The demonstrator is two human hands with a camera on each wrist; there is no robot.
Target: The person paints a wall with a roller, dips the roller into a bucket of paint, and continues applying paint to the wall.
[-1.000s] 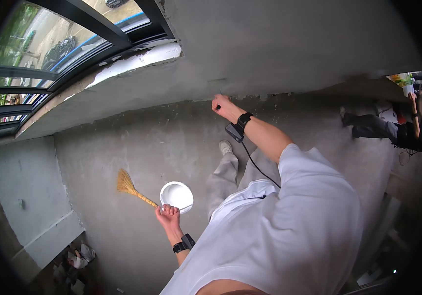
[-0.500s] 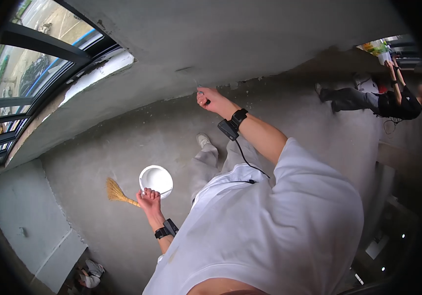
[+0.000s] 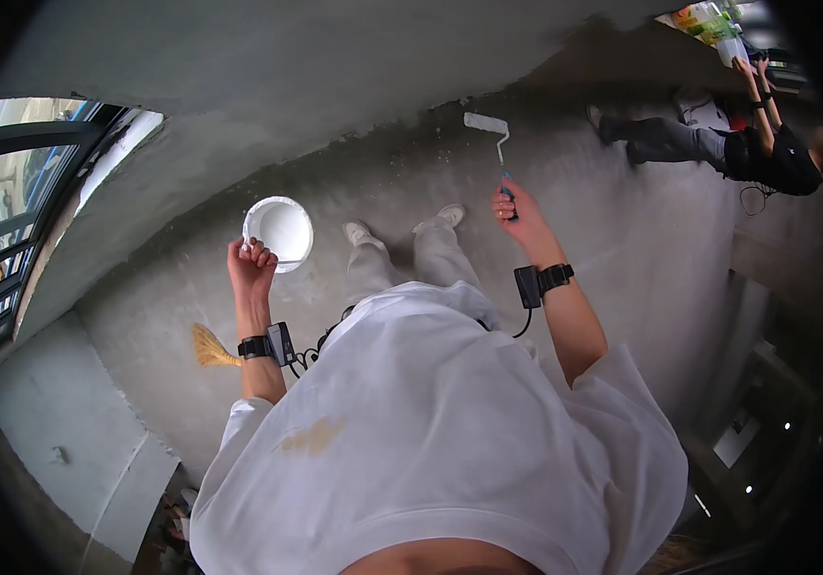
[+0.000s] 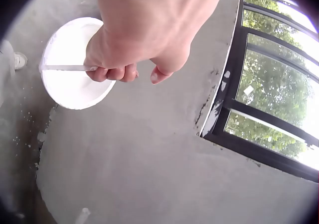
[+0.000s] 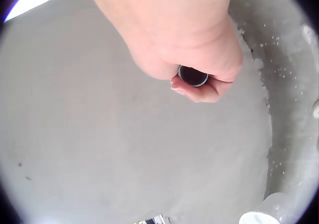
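In the head view my left hand (image 3: pixel 253 266) hangs on the left, its fingers curled round the handle of a white bucket (image 3: pixel 287 228). The left wrist view shows the handle, a white strip (image 4: pixel 65 68), running across the open mouth of the bucket into those fingers, with the thumb off to the side. My right hand (image 3: pixel 526 218) grips a paint roller by its blue and black grip. The white roller sleeve (image 3: pixel 485 123) points away from me, near the base of the grey wall (image 3: pixel 335 77). Only the dark round grip end (image 5: pixel 193 76) shows in the right wrist view.
A straw broom (image 3: pixel 208 347) lies on the concrete floor (image 3: pixel 162 335), partly behind my left forearm. Dark-framed windows (image 3: pixel 28 153) are at the left. Another person (image 3: pixel 718 153) stands at the far right with raised arms. My shoes (image 3: pixel 451 215) are between bucket and roller.
My right hand has drawn away from the wall's base and rightward, and the whole roller now shows. The bucket has moved forward in my left hand, away from the broom. The head view has turned.
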